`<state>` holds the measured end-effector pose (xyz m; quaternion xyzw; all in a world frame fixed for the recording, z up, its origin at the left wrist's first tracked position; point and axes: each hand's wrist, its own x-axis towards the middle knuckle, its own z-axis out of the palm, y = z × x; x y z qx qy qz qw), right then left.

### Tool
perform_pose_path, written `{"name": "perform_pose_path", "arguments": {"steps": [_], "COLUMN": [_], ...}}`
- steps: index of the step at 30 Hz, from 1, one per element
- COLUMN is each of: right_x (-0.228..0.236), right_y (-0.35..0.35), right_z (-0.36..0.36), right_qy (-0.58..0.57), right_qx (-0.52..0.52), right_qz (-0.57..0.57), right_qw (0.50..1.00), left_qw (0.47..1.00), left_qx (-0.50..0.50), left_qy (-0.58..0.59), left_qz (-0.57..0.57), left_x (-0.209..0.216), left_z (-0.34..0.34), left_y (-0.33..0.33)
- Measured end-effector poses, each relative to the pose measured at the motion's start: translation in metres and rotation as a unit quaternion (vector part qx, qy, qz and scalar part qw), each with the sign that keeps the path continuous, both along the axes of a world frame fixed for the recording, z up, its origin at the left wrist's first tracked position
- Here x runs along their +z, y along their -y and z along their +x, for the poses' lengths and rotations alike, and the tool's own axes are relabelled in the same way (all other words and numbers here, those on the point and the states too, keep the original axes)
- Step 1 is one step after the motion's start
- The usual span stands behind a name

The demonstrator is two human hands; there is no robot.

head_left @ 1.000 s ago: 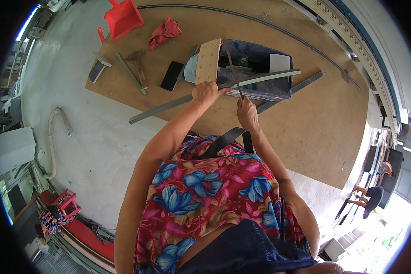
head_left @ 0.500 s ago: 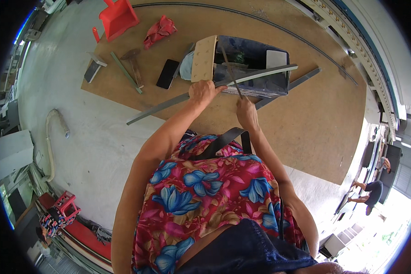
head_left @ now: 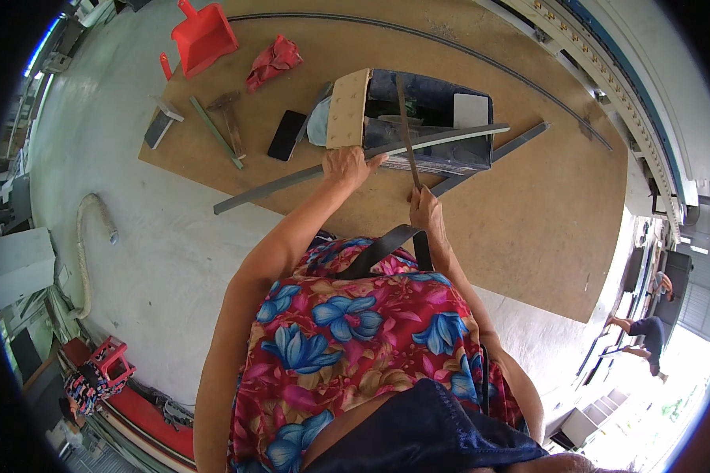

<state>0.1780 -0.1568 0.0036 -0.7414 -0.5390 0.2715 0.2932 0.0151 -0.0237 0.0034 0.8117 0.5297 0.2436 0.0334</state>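
My left hand [head_left: 345, 167] is closed around a long grey strip [head_left: 272, 187] near its middle. The strip lies slantwise across the near side of a dark blue open box [head_left: 461, 160], its right end reaching past the box. In my right hand [head_left: 426, 211] is the near end of a thin brown-grey bar that looks like a file [head_left: 406, 130]. The file points away from me and crosses over the strip, just right of my left hand. A tan dimpled block [head_left: 347, 110] stands at the box's left end.
Left of the box on the brown board [head_left: 544, 229] lie a black phone [head_left: 287, 135], a hammer [head_left: 230, 126], a green strip [head_left: 217, 132] and a red cloth [head_left: 274, 63]. A red dustpan [head_left: 203, 39] is at the far left. Another dark strip [head_left: 517, 143] sticks out beside the box.
My right hand has drawn slightly back toward me, and the file stands more upright in view, crossing the strip slightly farther right. My left hand still holds the strip.
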Motion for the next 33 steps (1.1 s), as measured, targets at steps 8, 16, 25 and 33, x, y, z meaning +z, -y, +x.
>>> {"name": "perform_pose_path", "arguments": {"steps": [8, 16, 25, 33], "right_x": [-0.001, 0.004, 0.002, 0.004], "right_y": [-0.012, -0.017, -0.019, -0.02], "right_z": [-0.001, -0.006, -0.008, -0.008], "right_qy": [0.014, -0.006, -0.017, -0.029], "right_qx": [-0.008, -0.003, -0.013, -0.022], "right_qz": [0.025, 0.012, 0.017, 0.002], "right_qw": [1.0, 1.0, 1.0, 0.999], "left_qw": [0.968, 0.961, 0.951, 0.962], "left_qx": [-0.048, -0.076, -0.056, -0.043], "left_qy": [-0.066, -0.054, -0.06, -0.076], "left_qz": [-0.237, -0.262, -0.297, -0.26], "left_x": [0.01, 0.002, 0.016, 0.018], "left_z": [-0.008, -0.017, -0.015, -0.012], "left_y": [-0.006, -0.013, -0.01, -0.011]}}
